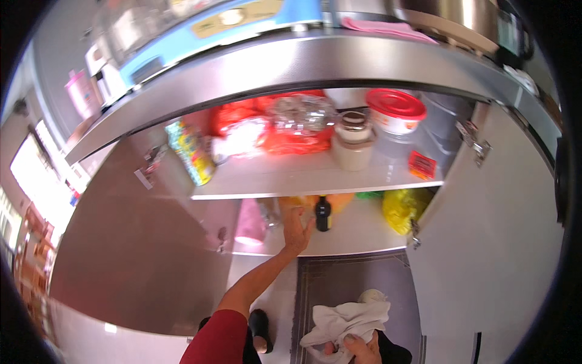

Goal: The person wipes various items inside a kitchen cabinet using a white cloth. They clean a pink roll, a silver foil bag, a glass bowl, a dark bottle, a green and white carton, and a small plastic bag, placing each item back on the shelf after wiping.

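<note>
My left hand reaches into the lower shelf of an open cabinet, its fingers apart and nothing visible in them. Just to its right stands a dark bottle, upright, with a small gap between it and my thumb. A pink cylindrical container is left of that hand, next to something clear. Orange and yellow bags lie behind the fingers, partly hidden. Low in the view, my right hand is closed on a whitish cloth that hangs bunched over a grey mat.
The upper shelf carries red bags, a lidded jar, a red-lidded tub and a colourful packet. A yellow bag sits low right. Cabinet doors stand open on both sides, below a metal counter edge.
</note>
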Motion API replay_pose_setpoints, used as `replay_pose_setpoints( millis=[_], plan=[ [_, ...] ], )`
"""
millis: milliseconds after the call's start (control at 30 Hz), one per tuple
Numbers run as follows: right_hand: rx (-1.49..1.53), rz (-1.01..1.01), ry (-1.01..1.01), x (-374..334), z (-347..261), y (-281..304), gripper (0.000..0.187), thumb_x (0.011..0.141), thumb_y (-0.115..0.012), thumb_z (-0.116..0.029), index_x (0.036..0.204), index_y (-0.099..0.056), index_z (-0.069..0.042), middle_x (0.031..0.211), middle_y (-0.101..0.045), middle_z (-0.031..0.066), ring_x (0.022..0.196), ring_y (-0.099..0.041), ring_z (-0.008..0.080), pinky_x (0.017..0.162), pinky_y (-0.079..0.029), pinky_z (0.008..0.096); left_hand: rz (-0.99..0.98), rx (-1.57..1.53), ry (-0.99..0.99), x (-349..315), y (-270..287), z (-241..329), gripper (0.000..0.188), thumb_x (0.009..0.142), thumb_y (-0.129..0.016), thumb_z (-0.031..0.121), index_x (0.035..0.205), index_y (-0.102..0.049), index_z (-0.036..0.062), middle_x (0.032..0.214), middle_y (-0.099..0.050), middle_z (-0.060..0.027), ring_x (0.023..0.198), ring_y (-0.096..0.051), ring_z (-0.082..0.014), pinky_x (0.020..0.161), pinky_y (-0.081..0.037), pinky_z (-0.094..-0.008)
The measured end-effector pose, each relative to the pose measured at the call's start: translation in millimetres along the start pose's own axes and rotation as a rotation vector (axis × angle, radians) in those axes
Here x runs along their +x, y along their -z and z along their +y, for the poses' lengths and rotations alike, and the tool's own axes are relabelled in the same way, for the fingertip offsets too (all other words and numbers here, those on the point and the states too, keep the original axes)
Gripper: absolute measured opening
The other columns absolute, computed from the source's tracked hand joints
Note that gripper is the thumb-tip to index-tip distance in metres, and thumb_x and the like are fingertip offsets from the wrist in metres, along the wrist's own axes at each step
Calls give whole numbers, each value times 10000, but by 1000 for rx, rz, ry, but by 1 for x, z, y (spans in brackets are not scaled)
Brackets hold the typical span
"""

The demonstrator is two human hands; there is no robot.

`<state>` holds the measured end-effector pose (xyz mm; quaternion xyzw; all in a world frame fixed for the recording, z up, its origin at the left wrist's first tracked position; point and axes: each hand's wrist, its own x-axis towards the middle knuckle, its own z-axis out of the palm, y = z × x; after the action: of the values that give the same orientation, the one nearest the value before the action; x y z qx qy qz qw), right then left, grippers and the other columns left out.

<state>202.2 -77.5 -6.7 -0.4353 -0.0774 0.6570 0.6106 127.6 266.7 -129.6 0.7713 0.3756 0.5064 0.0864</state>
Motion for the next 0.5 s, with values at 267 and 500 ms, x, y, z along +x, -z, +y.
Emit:
replay_pose_setpoints(
  millis=[267,500],
  plan=[
    [-173,-168,36,4,14,-29,448,810,-604,-76,1207,-408,-10,991,-584,135,812,-606,221,664,-531,332,405,265,2,75,171,-34,583,725,-677,213,1161,-387,-43,1110,-443,-231,1047,-405,-368,888,-313,-440],
    [-185,-139,82,17,15,-57,343,807,-590,-68,1124,-477,-4,868,-594,94,711,-596,199,612,-521,322,556,98,278,142,222,-175,677,748,-675,124,1270,-293,-77,1194,-434,-232,1111,-436,-344,975,-342,-376]
  ],
)
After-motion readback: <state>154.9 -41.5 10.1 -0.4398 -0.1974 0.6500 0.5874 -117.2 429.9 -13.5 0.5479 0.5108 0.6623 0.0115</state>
